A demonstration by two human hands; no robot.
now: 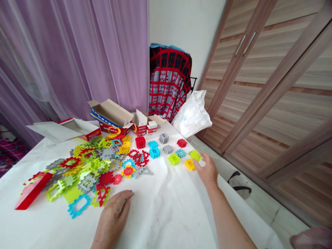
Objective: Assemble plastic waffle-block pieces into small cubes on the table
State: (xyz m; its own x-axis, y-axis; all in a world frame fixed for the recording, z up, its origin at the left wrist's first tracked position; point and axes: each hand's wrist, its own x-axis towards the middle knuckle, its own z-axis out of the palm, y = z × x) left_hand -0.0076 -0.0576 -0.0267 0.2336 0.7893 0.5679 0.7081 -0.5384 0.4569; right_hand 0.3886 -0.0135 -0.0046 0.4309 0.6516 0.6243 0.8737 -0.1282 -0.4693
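Observation:
My right hand [209,170] is at the table's right side with thumb and forefinger apart. Its thumb tip is close against a yellow toothed block [190,165], and its forefinger is beside a lime-green toothed piece [194,155]; contact is hard to make out. My left hand [114,209] rests on the white cloth with its fingers curled around something thin and dark, mostly hidden. Ahead of it lies a heap of toothed plastic building pieces [74,193]. Sorted small groups stand between: red [140,142], blue [155,153], grey [168,149] and green [174,159].
Opened cardboard boxes [111,114] line the table's back edge. A red box lid [33,191] leans at the heap's left side. A white plastic bag [193,116] hangs at the far right corner. Wooden wardrobe doors [259,97] stand to the right.

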